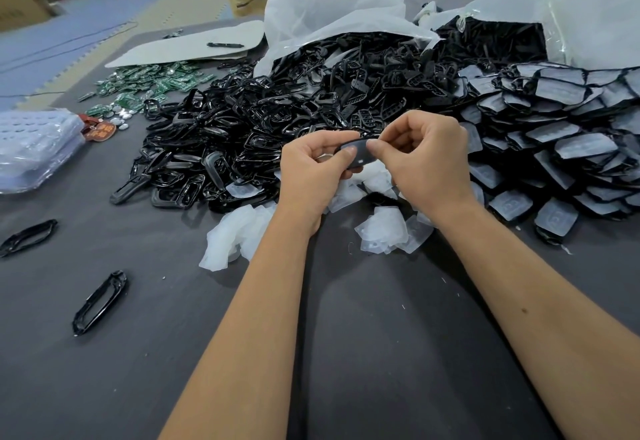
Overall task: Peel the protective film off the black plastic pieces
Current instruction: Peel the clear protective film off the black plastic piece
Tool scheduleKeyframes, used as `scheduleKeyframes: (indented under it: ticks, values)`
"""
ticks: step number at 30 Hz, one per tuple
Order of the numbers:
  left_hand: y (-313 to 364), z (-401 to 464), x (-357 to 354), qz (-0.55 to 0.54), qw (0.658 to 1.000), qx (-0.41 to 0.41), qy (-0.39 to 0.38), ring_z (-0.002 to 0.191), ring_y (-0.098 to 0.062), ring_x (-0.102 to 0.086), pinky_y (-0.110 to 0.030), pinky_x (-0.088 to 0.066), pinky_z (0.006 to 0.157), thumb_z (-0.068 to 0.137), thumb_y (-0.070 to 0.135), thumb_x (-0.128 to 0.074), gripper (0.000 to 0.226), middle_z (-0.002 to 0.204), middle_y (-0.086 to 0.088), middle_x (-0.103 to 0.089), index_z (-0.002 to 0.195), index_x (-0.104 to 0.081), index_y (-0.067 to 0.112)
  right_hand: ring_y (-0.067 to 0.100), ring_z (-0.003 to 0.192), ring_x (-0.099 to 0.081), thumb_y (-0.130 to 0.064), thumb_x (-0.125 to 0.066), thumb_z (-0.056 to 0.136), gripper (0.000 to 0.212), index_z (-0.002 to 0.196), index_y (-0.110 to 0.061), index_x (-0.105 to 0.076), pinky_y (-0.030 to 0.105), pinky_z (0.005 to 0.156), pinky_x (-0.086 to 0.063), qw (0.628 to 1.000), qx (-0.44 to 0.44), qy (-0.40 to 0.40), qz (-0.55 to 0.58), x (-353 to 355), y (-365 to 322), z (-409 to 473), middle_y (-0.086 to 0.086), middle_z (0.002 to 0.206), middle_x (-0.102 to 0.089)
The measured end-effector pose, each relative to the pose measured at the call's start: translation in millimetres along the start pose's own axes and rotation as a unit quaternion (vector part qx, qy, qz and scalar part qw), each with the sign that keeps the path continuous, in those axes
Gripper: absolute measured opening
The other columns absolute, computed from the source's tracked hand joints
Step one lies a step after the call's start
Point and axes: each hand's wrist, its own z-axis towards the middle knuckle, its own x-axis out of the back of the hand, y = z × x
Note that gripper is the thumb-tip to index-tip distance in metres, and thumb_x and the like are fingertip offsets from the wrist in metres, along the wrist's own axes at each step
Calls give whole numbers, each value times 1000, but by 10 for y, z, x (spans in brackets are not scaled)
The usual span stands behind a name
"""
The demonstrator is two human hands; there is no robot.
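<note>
pinching black plastic piece (358, 154) between left grip (313, 169) and right grip (420, 159)

Left hand (313, 165): bare, no glove; a thin pale band, apparently a ring, on one finger on the side facing the right hand.
Right hand (424, 159): bare, no glove, no ring visible.
Left forearm (249, 308): uncovered from wrist to bottom frame edge; no sleeve, watch or bracelet in view.
Right forearm (526, 287): uncovered likewise; a small dark mole partway along, well back from the right hand.
Nails: short, unpainted where visible.
</note>
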Motion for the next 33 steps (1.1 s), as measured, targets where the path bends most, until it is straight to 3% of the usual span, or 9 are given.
scheduleKeyframes:
  ticks: [11, 14, 18, 28, 33]
  values:
    - [-13, 20, 14, 2, 1000, 26, 9, 71, -25, -74, -21, -54, 60, 92, -6, -68, 21, 88, -14, -79, 97, -80, 11, 5, 57, -62, -29, -88, 81, 22, 78, -20, -68, 20, 58, -50, 998, -47, -21, 20, -41, 72, 4, -6, 66, -69]
    - [1, 19, 31, -17, 999, 30, 3, 71, -24, -76, -19, -53, 59, 94, -6, -65, 19, 89, -15, -79, 103, -79, 5, 12, 55, -59, -27, -88, 83, 23, 89, -16, -69, 27, 49, -49, 980, -137, -50, 134, -39, 94, 20, -1, 69, -71]
    - [26, 3, 29, -37, 999, 28, -4, 74, -27, -76, -21, -55, 61, 96, -5, -64, 18, 95, -22, -78, 104, -78, 4, 9, 59, -63, -19, -84, 87, 13, 88, -11, -74, 23, 48, -49, 946, -183, -104, 245, -15, 110, 35, -1, 70, -73]
    - [32, -30, -25, -39, 999, 8, -4, 77, -22, -76, -18, -54, 63, 96, -5, -65, 20, 86, -14, -78, 96, -78, 11, 13, 58, -64, -20, -86, 85, 15, 86, -11, -75, 26, 46, -49, 969, -121, -110, 183, -58, 92, -4, 11, 75, -75]
    - [25, -32, -40, -46, 999, 2, -11, 80, -23, -77, -20, -56, 66, 94, -7, -67, 19, 89, -13, -79, 98, -77, 8, 10, 59, -63, -16, -83, 87, 5, 85, -15, -78, 25, 46, -47, 966, -150, -95, 186, -71, 83, 2, 10, 78, -77]
